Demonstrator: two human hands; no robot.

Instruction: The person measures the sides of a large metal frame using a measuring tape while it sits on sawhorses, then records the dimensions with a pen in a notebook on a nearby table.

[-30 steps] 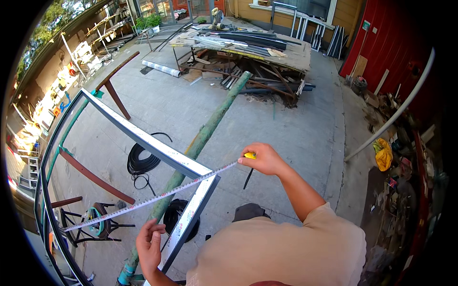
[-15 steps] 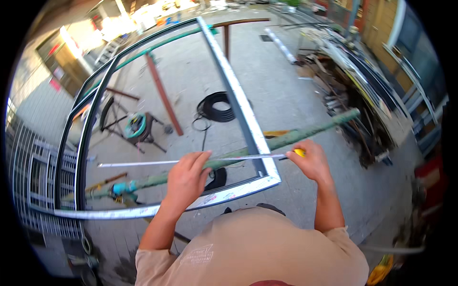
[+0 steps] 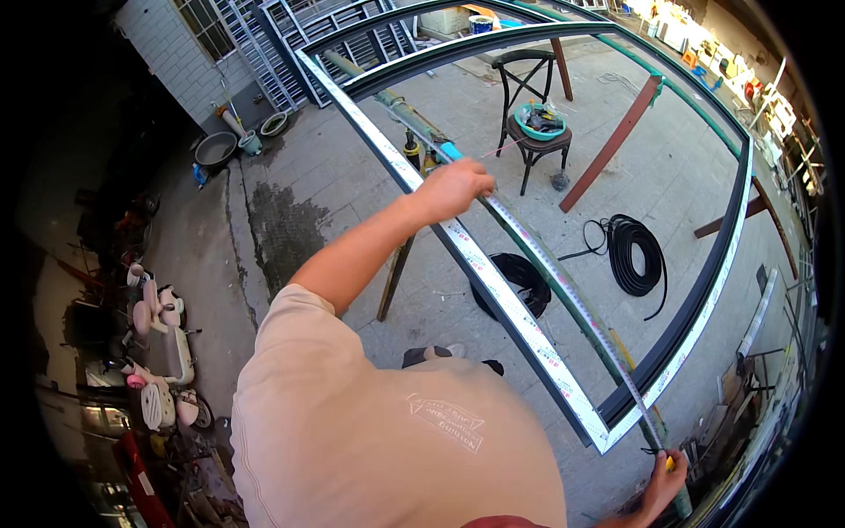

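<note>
Head view is showing a tape measure point(image 3: 563, 282) being stretched taut along the long frame rail point(image 3: 493, 282), so its blade is lying against the edge being sized. Left hand point(image 3: 453, 187), arm fully extended, is pinching the blade down just beside the rail; right hand point(image 3: 664, 480), drawn back low, is gripping the yellow case past the frame corner point(image 3: 603, 440).

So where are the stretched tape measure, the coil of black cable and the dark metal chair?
Stretched tape measure point(image 3: 563, 282), head view, mid-blade.
Coil of black cable point(image 3: 635, 255), head view, the loop's right side.
Dark metal chair point(image 3: 519, 63), head view, backrest.
</note>
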